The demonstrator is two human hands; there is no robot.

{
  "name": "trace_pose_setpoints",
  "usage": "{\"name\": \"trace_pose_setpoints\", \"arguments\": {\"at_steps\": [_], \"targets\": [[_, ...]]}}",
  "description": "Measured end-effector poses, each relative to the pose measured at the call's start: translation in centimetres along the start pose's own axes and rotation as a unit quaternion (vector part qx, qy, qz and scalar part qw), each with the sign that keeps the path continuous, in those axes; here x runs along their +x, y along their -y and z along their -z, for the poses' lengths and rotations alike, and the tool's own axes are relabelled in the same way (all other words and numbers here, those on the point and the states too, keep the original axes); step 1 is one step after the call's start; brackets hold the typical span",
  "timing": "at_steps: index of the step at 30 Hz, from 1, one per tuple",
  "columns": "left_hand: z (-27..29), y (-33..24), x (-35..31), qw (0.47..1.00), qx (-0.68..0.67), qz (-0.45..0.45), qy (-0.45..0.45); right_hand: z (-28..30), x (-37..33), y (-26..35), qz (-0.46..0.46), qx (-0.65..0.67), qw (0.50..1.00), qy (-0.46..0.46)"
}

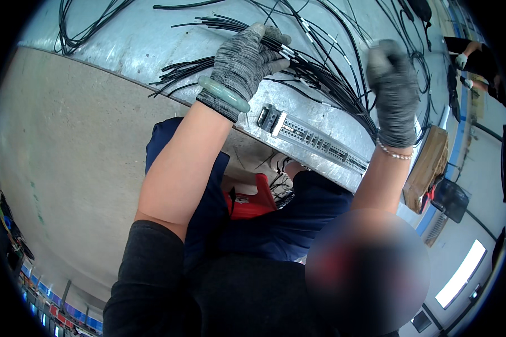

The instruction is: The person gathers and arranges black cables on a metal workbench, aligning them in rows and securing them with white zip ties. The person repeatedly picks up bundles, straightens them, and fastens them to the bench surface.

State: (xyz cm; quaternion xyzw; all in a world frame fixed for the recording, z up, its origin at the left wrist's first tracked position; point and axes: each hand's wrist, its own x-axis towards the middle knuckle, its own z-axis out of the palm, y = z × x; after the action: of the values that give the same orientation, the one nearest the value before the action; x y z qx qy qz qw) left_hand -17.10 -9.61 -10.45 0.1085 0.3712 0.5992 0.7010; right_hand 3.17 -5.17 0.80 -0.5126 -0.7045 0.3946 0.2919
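Note:
My left hand (247,63), in a grey knitted glove, is closed around a bundle of thin black cables (326,78) on the metal tabletop (123,56). Loose cable ends fan out to its left, and small white labels show on several strands. My right hand (392,84), gloved alike, is raised at the right of the bundle. Motion smears its fingers, so whether they hold a strand cannot be made out. Near the table's front edge, below the bundle, lies a grey rail strip with rows of terminals (320,139) and a dark block at its left end.
More black cables (78,33) lie coiled at the far left of the table. A brown box (427,163) stands at the right. Beneath me is a red stool (252,202). At the far right another person's gloved hand (461,60) shows beside the bench.

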Motion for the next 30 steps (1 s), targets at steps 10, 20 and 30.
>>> {"name": "trace_pose_setpoints", "arguments": {"at_steps": [10,20,30], "targets": [[-1.2,-0.2,-0.4,0.937,0.307,-0.128,0.102,-6.6,3.3,-1.7,0.044,-0.161,0.983,0.070],[-0.7,-0.5,-0.4,0.896,0.414,-0.133,0.093,-8.1,3.9,1.3,0.187,-0.103,0.977,0.018],[0.9,1.3,1.5,0.754,0.553,-0.353,-0.032,-8.2,3.6,1.8,0.068,-0.054,0.996,0.033]]}}
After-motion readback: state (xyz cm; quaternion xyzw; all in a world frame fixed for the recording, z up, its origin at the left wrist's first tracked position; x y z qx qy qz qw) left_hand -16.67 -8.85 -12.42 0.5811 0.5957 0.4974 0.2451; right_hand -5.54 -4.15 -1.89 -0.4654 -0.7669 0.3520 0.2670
